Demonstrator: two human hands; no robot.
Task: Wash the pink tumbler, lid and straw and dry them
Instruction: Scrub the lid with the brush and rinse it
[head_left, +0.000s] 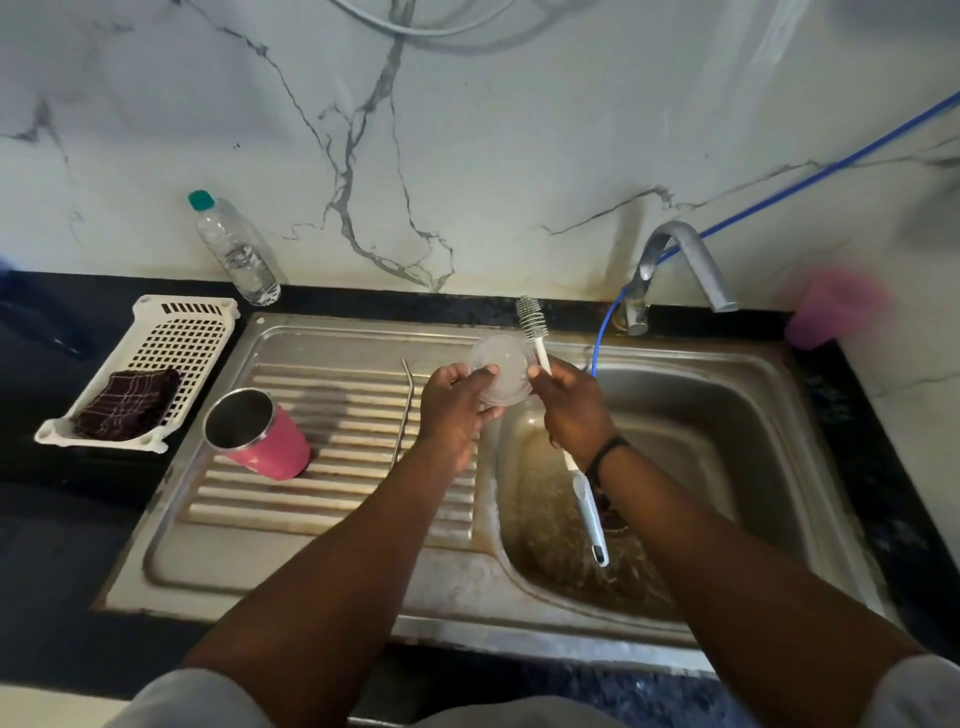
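My left hand (457, 408) grips the clear round lid (503, 366) over the inner edge of the sink basin (727, 467). My right hand (574, 410) holds a long white bottle brush (589, 512) by the middle of its handle, with the bristle head (529, 313) sticking up behind the lid. The pink tumbler (260, 434) stands tilted on the ribbed drainboard (337, 499), its steel mouth open toward me. A metal straw (404, 410) lies on the drainboard just left of my left hand.
A white slotted tray (182, 338) with a dark checked cloth (127, 402) sits on the black counter at the left. A plastic water bottle (234, 249) stands behind it. A steel tap (680, 270) and blue hose (602, 327) are at the back right, beside a blurred pink cup (826, 309).
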